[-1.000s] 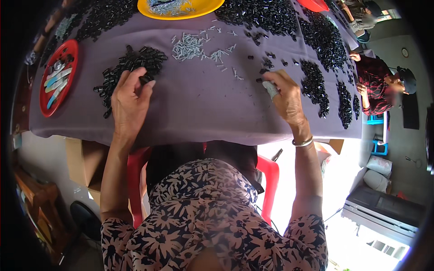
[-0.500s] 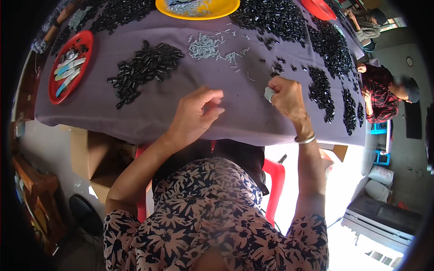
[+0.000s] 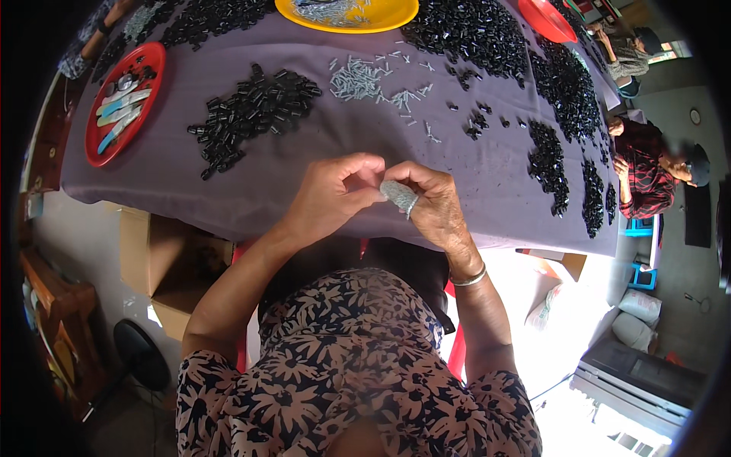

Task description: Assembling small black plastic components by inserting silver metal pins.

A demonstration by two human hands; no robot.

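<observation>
Near the front edge of the purple-grey cloth my two hands meet at the fingertips. My left hand (image 3: 335, 192) is closed in a pinch, thumb and index finger pointing right. My right hand (image 3: 435, 199) is closed too, its bent fingers against the left fingertips; a silver-grey wrap (image 3: 398, 196) sits at its thumb. Whatever lies between the fingertips is too small or hidden to make out. Beyond the hands lie a heap of short black cylindrical pieces (image 3: 255, 113) and a smaller pile of thin pale pins (image 3: 355, 80). Several loose black pieces (image 3: 477, 122) lie farther right.
A red tray (image 3: 156, 57) with light-handled tools stands at the left. A yellow dish (image 3: 346, 29) of pins is at the back, a red bowl (image 3: 550, 23) at the far right. More black heaps (image 3: 464, 38) spread around. Other people (image 3: 647, 171) sit along the right side.
My right hand has come left and toward me, from beside the loose black pieces to my left fingertips. The left hand has stayed nearly in place. The view has shifted slightly.
</observation>
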